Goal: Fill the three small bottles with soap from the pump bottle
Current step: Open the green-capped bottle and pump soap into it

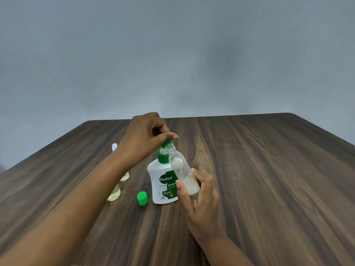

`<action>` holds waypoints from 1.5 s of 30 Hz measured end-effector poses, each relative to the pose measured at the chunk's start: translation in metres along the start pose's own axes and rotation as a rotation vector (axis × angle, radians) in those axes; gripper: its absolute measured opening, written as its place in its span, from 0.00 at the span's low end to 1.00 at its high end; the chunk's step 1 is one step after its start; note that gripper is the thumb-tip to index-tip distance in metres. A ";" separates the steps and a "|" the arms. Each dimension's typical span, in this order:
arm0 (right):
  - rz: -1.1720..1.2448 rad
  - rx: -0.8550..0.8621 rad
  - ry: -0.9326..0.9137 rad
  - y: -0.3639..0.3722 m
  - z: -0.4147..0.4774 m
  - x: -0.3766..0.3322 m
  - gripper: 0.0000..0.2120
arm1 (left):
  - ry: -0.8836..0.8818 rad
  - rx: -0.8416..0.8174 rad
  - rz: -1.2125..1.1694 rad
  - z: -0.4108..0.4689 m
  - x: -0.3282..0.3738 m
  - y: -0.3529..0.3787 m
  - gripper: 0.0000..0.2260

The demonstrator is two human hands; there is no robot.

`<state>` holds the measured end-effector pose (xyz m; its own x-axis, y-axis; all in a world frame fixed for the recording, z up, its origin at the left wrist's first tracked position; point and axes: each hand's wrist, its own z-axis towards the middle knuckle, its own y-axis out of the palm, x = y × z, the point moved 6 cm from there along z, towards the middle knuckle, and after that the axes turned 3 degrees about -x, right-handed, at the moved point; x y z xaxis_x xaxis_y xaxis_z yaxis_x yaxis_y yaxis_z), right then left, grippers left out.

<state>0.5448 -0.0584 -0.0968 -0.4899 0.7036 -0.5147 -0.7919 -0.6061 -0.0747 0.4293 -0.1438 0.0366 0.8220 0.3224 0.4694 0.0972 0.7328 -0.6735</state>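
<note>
- Wooden table [269, 169], grey wall [172, 54] behind.
- Left hand [146, 135] curls over pump bottle [161, 181], hiding its head.
- Right hand [199, 194] grips tilted small bottle [183, 173].
- Forearm [86, 189] half-hides two bottles [114, 194].

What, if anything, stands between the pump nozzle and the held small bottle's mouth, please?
Nothing visible: the uncapped small bottle sits at the nozzle of the Dettol pump bottle; a green cap lies aside on the table.
</note>
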 end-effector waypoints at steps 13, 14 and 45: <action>-0.007 -0.037 0.018 0.002 -0.001 0.002 0.14 | 0.040 0.033 0.019 -0.005 0.005 -0.002 0.11; -0.006 -0.038 0.020 0.002 -0.001 0.002 0.14 | 0.045 0.020 0.021 -0.003 0.005 -0.003 0.11; -0.058 -0.037 -0.007 0.002 0.000 -0.001 0.15 | 0.052 0.044 -0.001 -0.006 0.005 -0.001 0.11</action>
<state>0.5437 -0.0598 -0.0965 -0.4465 0.7402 -0.5027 -0.8047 -0.5778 -0.1361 0.4364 -0.1468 0.0363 0.8500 0.2907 0.4394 0.0746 0.7591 -0.6466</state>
